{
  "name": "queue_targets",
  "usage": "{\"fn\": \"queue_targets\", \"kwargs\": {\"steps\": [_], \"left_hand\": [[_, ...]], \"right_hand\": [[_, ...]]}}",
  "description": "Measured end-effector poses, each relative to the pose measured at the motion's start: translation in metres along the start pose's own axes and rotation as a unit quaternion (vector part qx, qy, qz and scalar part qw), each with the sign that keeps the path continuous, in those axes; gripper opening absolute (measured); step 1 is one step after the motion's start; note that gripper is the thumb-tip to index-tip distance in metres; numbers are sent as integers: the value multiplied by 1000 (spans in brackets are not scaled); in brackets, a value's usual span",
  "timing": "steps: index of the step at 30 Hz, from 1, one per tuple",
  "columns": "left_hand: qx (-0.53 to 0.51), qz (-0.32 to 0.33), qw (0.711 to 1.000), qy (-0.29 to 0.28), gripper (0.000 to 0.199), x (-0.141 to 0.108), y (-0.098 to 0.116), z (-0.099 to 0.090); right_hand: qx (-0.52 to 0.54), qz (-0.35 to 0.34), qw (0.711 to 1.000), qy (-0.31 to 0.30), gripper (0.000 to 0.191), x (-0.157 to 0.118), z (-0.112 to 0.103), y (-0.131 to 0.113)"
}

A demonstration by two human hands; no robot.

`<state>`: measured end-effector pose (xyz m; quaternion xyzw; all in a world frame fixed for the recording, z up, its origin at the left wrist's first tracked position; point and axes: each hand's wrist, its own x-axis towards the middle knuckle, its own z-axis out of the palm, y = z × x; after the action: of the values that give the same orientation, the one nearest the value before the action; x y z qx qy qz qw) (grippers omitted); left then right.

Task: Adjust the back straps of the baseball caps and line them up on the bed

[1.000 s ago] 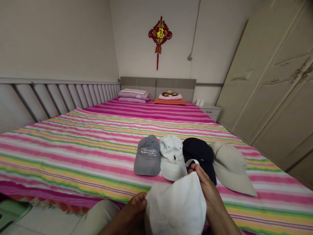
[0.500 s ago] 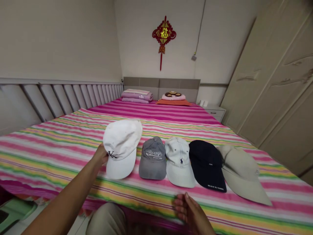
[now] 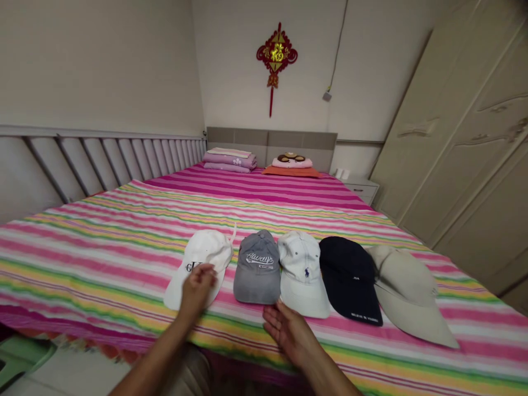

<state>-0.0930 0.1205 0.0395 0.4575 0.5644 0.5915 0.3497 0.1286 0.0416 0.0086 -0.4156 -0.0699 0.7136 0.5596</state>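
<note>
Several baseball caps lie side by side on the bed. My left hand [image 3: 199, 289] is over the front of a white cap [image 3: 210, 245] with black letters, its fingers curled and no fabric visibly gripped. The hand covers part of the lettering and brim. My right hand [image 3: 291, 333] is open, palm turned to the left, fingertips close to the brim of a grey cap [image 3: 258, 275] with white script. To the right lie a pale cap [image 3: 303, 269] with a small dark emblem, a black cap [image 3: 350, 275] and a beige cap [image 3: 406, 280].
A striped sheet [image 3: 103, 258] covers the bed's near part. Folded purple bedding [image 3: 231, 160] and a pink-and-orange pile [image 3: 292, 165] are by the headboard [image 3: 301, 142]. A railing [image 3: 124, 159] runs along the left, a wardrobe [image 3: 454, 148] along the right. A green stool [image 3: 25, 355] stands lower left.
The white cap has gone from being held up in my left hand to lying on the bed. My left hand has moved right over its front. My right hand has moved left toward the grey cap.
</note>
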Motion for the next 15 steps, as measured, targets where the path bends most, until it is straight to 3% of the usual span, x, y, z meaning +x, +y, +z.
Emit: {"fn": "queue_targets", "kwargs": {"steps": [1,2,3,6,8,10,12,13,15], "left_hand": [[-49,-56,995,-60,27,-18,-5,9],[-109,-129,983,-71,31,-34,-11,16],[-167,-203,963,-66,32,-47,-16,23],[-309,-333,879,-145,25,-62,-23,30],[-383,-356,822,-225,29,-56,-18,28],[-438,-338,786,-276,35,-45,-8,24],[-473,-310,772,-290,37,-34,4,22],[-482,-303,770,-288,37,-30,9,22],[-478,-307,771,-286,33,-28,18,27]], "right_hand": [[15,-7,1000,11,20,10,9,2],[28,-13,999,21,16,20,16,4],[39,-17,999,27,15,29,22,6],[62,-19,998,12,18,35,33,10],[71,-21,997,-15,15,23,31,11],[73,-29,996,-48,14,1,20,11],[55,-31,994,-86,20,-22,-1,13],[11,-45,989,-138,24,-33,-14,14],[-87,-49,980,-173,34,-50,-41,13]]}}
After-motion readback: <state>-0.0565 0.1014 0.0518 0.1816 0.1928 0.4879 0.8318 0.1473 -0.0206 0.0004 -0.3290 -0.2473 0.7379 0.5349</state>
